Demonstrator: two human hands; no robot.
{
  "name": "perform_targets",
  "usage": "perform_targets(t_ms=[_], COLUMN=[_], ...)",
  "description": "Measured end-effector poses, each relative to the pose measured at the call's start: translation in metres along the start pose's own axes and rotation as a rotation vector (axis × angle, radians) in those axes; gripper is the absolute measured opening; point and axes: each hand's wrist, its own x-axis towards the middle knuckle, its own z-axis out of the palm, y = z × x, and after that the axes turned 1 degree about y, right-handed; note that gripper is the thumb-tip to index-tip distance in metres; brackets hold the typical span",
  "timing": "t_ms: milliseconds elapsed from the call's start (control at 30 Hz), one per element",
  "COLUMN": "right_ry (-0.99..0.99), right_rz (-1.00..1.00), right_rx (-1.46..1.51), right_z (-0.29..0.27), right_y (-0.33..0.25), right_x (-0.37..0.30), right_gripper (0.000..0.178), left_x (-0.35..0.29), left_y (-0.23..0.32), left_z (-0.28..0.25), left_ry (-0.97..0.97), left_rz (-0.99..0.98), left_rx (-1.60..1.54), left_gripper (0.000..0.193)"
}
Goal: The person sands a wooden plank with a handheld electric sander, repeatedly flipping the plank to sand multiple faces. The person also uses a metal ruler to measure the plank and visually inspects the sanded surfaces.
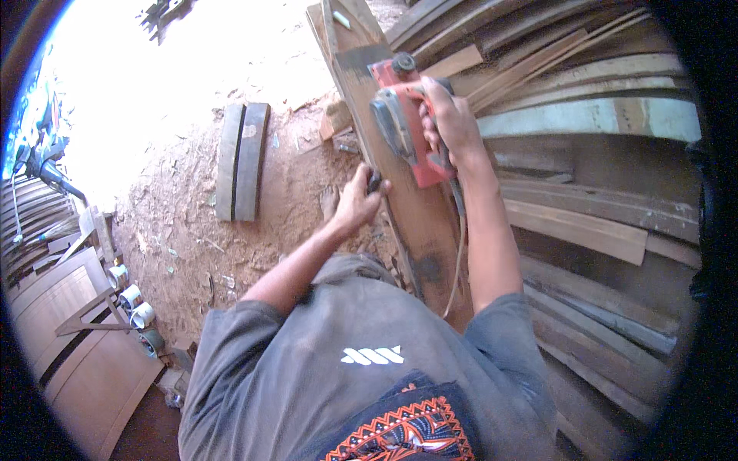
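electric planer (419, 150), seen in the head view, is red with a dark side cover and a black knob at its far end; it sits on the upper part of a long brown plank (434, 230). the right hand (451, 115) is wrapped around its handle, fingers curled in under the grip. a cable (462, 253) leaves the planer's near end and runs down past the right forearm, over the plank. the left hand (357, 201) is at the plank's left edge, thumb and fingers pinching a small dark object (374, 181); what it is, i cannot tell. near the plank's lower end is a blackish patch (428, 267), and a small white piece (341, 19) lies at its top end. to the left, 2 dark wood pieces (250, 165) lie side by side on the sandy ground (169, 230). boards are piled along the right, with a pale blue-green board (584, 119) among them. at far left, cans (142, 315) stand in a row beside brown wooden panels (100, 384).
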Motion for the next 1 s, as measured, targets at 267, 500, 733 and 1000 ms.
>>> perform_targets(t_ms=[267, 500, 733, 1000], right_ry=[-0.030, 0.002, 0.256, 0.565], right_rz=[-0.165, -0.036, 0.209, 0.237], right_rx=[-0.006, -0.049, 0.050, 0.206], right_z=[0.055, 0.004, -0.075, -0.136], right_y=[-0.064, 0.008, 0.093, 0.182], right_x=[0.131, -0.015, -0.246, -0.414], right_gripper=[0.052, 0.059, 0.052, 0.050], left_x=[-0.001, -0.004, -0.026, -0.092], left_y=[0.005, 0.005, 0.058, 0.044], left_z=[-0.005, -0.039, -0.044, 0.103], left_ry=[0.013, 0.093, 0.151, -0.215], left_rz=[0.080, 0.070, 0.636, 0.844], left_rx=[0.140, 0.067, 0.194, 0.833], left_gripper=[0.042, 0.046, 0.038, 0.047])
